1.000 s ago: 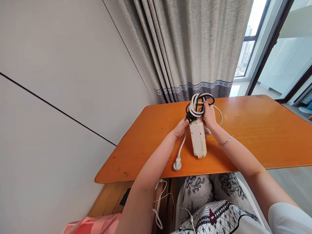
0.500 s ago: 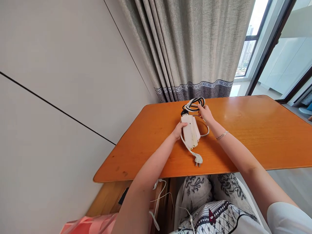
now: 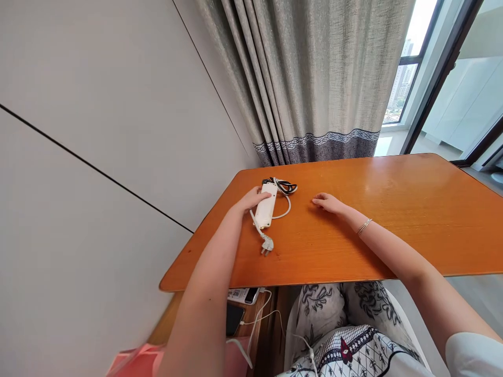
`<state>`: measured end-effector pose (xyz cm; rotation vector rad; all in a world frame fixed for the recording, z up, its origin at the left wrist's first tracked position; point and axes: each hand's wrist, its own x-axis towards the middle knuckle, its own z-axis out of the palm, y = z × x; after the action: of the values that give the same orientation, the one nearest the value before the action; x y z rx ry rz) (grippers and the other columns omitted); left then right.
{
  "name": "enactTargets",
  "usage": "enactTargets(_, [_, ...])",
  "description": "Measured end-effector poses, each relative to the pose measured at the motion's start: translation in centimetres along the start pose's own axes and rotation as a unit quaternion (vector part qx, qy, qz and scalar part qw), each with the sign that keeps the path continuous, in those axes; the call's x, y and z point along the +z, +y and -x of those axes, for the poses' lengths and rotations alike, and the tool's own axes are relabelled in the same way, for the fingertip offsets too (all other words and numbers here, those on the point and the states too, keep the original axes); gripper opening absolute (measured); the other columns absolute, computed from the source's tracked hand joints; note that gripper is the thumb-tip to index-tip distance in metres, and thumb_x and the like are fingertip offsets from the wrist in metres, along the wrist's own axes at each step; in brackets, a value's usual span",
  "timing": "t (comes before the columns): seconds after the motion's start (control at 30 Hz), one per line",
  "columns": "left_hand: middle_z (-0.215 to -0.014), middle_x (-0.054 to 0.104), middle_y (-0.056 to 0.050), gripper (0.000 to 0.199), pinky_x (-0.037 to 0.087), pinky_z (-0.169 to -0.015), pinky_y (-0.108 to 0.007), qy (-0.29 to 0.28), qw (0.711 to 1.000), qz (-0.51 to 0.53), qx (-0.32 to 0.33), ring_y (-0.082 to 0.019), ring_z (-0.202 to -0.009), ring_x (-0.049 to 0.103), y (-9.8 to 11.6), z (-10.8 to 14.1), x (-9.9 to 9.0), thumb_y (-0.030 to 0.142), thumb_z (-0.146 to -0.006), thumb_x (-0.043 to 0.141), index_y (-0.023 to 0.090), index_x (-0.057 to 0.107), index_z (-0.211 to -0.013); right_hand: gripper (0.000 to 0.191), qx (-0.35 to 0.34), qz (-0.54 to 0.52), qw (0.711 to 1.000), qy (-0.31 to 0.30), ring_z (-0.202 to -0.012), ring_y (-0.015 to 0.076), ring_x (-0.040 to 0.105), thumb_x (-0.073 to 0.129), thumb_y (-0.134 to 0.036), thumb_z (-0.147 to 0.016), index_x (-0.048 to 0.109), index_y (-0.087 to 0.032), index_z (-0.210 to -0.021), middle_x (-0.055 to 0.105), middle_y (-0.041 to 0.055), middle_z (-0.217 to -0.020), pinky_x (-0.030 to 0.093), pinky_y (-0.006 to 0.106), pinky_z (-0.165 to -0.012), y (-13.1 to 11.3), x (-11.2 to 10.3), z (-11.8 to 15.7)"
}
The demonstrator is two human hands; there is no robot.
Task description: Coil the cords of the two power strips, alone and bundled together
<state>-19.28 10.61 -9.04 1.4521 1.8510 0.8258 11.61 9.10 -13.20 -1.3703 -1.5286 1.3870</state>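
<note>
A white power strip lies toward the left of the orange-brown wooden table, underside with screw points showing. My left hand grips its left side, thumb over the top and fingers hidden behind the edge. At its near end rests the strip's white plug, prongs toward me. A coiled bundle of black and white cable sits at the far end, and a white cord loops along the right side. My right hand hovers low over or rests on the table, apart from the strip, fingers loosely stretched with nothing in them.
The wooden table borders a pale wall on the left and a grey curtain behind. Below its front edge, a shelf holds a dark phone and white charging cables. A pink bag stands lower left.
The power strip has moved left and away from me with my left hand on it. My right hand has let go of the coiled cable, which now lies on the table.
</note>
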Motion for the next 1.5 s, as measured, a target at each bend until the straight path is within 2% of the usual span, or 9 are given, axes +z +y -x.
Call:
enactTargets(0.2, [-0.101, 0.077, -0.01, 0.046, 0.058, -0.075, -0.035, 0.037, 0.995, -0.089, -0.037, -0.032, -0.096, 0.074, -1.6, -1.8, -5.0, 0.032, -0.061, 0.072, 0.017, 0.069, -0.105, 0.01, -0.035, 0.007, 0.998, -0.044, -0.073, 0.0126, 0.061, 0.07, -0.024, -0.084, 0.068, -0.018, -0.091, 0.069, 0.0026, -0.081, 0.049, 0.025, -0.073, 1.9, -1.1, 1.9])
enactTargets(0.37, [-0.082, 0.076, -0.007, 0.043, 0.057, -0.061, -0.034, 0.032, 0.989, -0.126, -0.069, -0.03, -0.077, 0.075, -2.9, -2.9, -6.6, 0.031, -0.061, 0.073, 0.019, 0.071, -0.103, 0.013, -0.064, 0.003, 0.997, -0.053, -0.082, 0.0138, 0.065, 0.068, -0.024, -0.084, 0.069, -0.018, -0.096, 0.074, 0.0033, -0.091, 0.052, 0.028, -0.086, 3.3, -1.5, 2.8])
enactTargets(0.53, [-0.112, 0.077, -0.015, 0.051, 0.06, -0.083, -0.04, 0.078, 0.979, -0.182, -0.05, -0.034, -0.102, 0.074, -4.0, -3.1, -6.6, 0.031, -0.07, 0.068, 0.016, 0.067, -0.119, 0.013, -0.074, 0.006, 0.996, -0.05, -0.08, 0.0137, 0.065, 0.065, -0.024, -0.085, 0.069, -0.017, -0.096, 0.073, 0.0029, -0.09, 0.051, 0.029, -0.086, 3.7, -1.4, 2.7])
enactTargets(0.67, [-0.134, 0.069, -0.019, 0.055, 0.052, -0.104, -0.044, 0.112, 0.963, -0.244, -0.021, -0.038, -0.126, 0.064, -4.3, -2.9, -6.4, 0.028, -0.075, 0.063, 0.014, 0.064, -0.128, 0.013, -0.079, 0.013, 0.996, -0.047, -0.081, 0.0144, 0.065, 0.065, -0.025, -0.085, 0.07, -0.018, -0.095, 0.073, 0.0029, -0.09, 0.051, 0.03, -0.086, 3.8, -1.3, 2.7])
enactTargets(0.87, [-0.148, 0.056, -0.025, 0.054, 0.035, -0.117, -0.058, 0.129, 0.939, -0.318, 0.01, -0.044, -0.14, 0.05, -3.4, -2.4, -4.9, 0.027, -0.084, 0.056, 0.011, 0.059, -0.136, 0.015, -0.087, 0.022, 0.995, -0.042, -0.081, 0.0149, 0.064, 0.066, -0.027, -0.084, 0.071, -0.019, -0.095, 0.073, 0.0035, -0.089, 0.05, 0.03, -0.085, 4.1, -1.3, 2.6])
enactTargets(1.0, [-0.156, 0.046, -0.027, 0.059, 0.025, -0.122, -0.061, 0.162, 0.914, -0.364, 0.071, -0.044, -0.145, 0.043, -1.5, -1.5, -2.8, 0.028, -0.09, 0.051, 0.007, 0.05, -0.145, 0.013, -0.094, 0.025, 0.994, -0.043, -0.08, 0.0148, 0.064, 0.065, -0.026, -0.085, 0.071, -0.019, -0.093, 0.073, 0.0038, -0.088, 0.051, 0.03, -0.084, 4.1, -1.3, 2.5])
enactTargets(1.13, [-0.158, 0.044, -0.025, 0.058, 0.029, -0.123, -0.056, 0.126, 0.921, -0.335, 0.154, -0.041, -0.148, 0.04, 1.7, -0.3, 0.9, 0.026, -0.089, 0.056, 0.009, 0.051, -0.144, 0.013, -0.101, 0.033, 0.993, -0.043, -0.079, 0.0141, 0.064, 0.062, -0.025, -0.086, 0.07, -0.017, -0.095, 0.073, 0.0053, -0.091, 0.051, 0.03, -0.082, 4.0, -1.3, 2.6])
enactTargets(1.3, [-0.149, 0.057, -0.015, 0.052, 0.047, -0.111, -0.045, -0.054, 0.968, -0.09, 0.228, -0.031, -0.129, 0.061, 5.7, 1.8, 8.3, 0.032, -0.089, 0.059, 0.018, 0.057, -0.139, 0.025, -0.115, 0.076, 0.99, -0.019, -0.081, 0.0148, 0.067, 0.054, -0.028, -0.093, 0.067, -0.015, -0.11, 0.074, 0.0091, -0.101, 0.053, 0.029, -0.077, 3.6, -1.4, 2.9])
enactTargets(1.5, [-0.14, 0.064, -0.015, 0.047, 0.04, -0.121, -0.048, -0.117, 0.922, -0.026, 0.369, -0.03, -0.134, 0.058, 6.9, 5.1, 17.6, 0.01, -0.079, 0.054, 0.018, 0.068, -0.124, 0.027, -0.134, 0.239, 0.96, 0.052, -0.097, 0.0206, 0.067, 0.052, -0.022, -0.095, 0.065, -0.015, -0.118, 0.072, 0.0127, -0.114, 0.05, 0.034, -0.09, 3.3, -2.9, 3.2])
